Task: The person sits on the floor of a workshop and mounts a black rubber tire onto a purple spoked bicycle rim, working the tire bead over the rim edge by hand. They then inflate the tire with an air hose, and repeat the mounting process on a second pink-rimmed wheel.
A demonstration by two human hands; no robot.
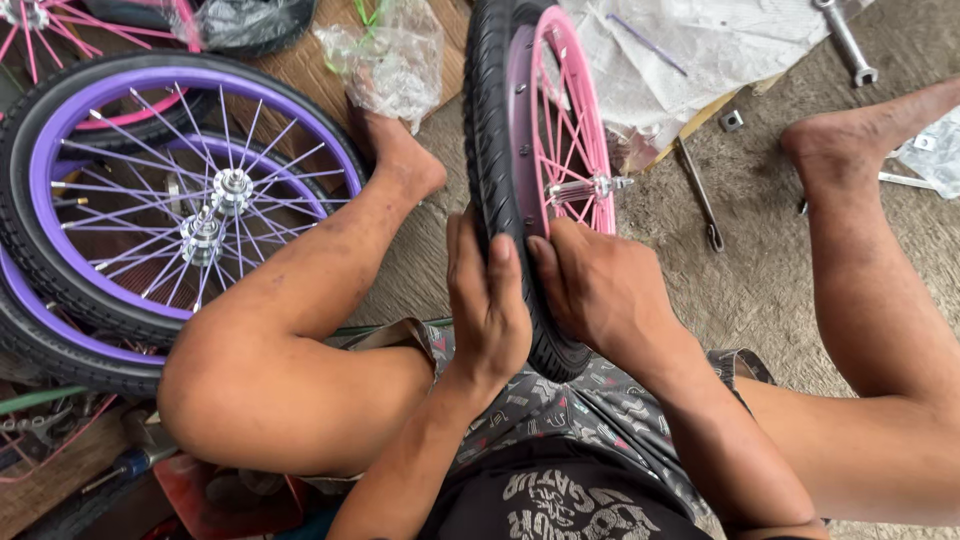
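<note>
A small bicycle wheel with a pink rim (560,110) and a black tyre (492,120) stands upright on edge between my bare legs. My left hand (487,300) presses flat against the tyre's left side near its lower part. My right hand (598,285) grips the tyre's right side, fingers on the bead where it meets the pink rim. The wheel's silver hub and axle (590,187) stick out to the right. Its bottom rests against my patterned shorts.
Two purple-rimmed wheels (150,200) with black tyres lie stacked at the left by my left foot. Crumpled clear plastic (390,60) and white sheeting (700,50) lie beyond. Metal wrenches (845,40) and a rod (700,195) lie on the carpet at right. Tools sit at bottom left.
</note>
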